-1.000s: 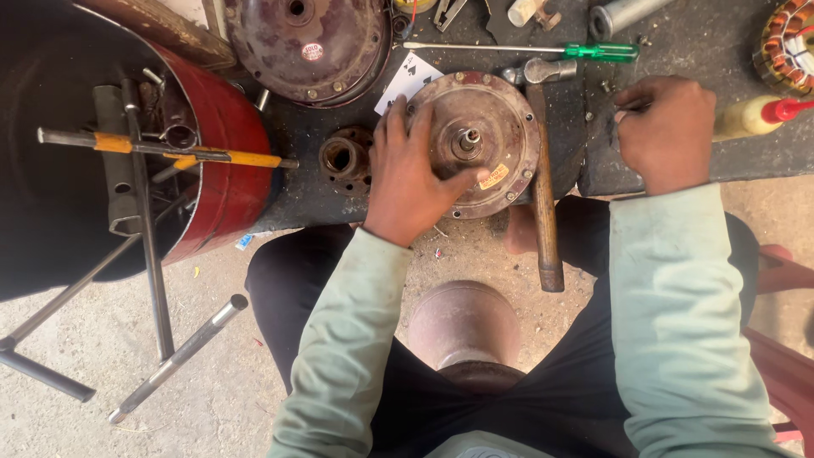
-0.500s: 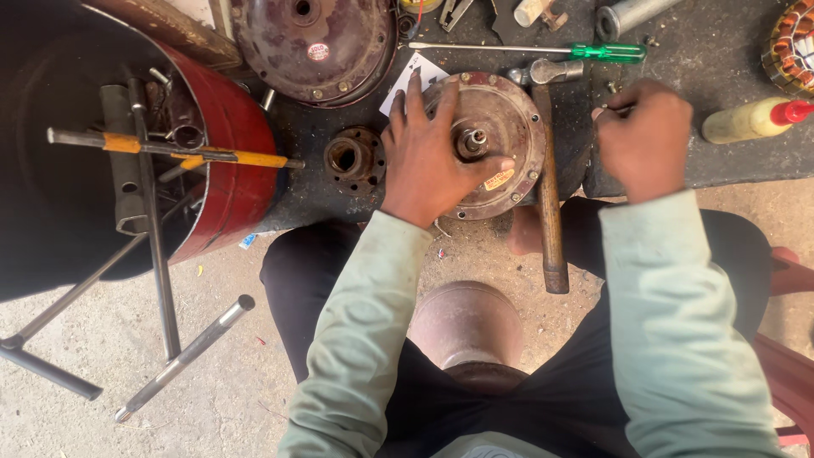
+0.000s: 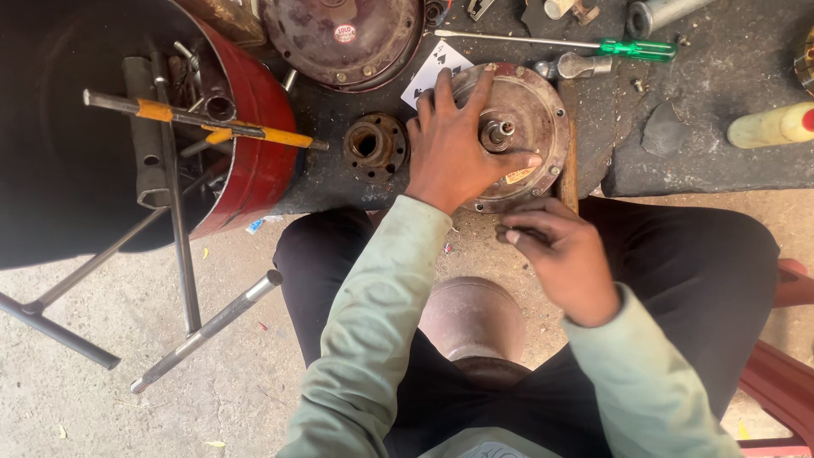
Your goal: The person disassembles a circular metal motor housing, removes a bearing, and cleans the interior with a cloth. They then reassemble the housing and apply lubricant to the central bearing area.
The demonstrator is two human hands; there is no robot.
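drum (image 3: pixel 246 161): red | screwdriver (image 3: pixel 593 44) handle: green | sleeves (image 3: pixel 373 339): pale green | bottle (image 3: pixel 767 125): cream

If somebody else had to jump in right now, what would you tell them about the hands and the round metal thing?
Left hand: flat on the round metal cover, fingers spread, holding it down on the dark mat.
Right hand: just below the cover's near edge, fingers curled on something small; I cannot tell what.
Nearby: a small hub left of the cover, a green screwdriver behind it, a wooden handle along its right side.
Done: cover lies flat, centre shaft up.
Left: cannot tell from this view.
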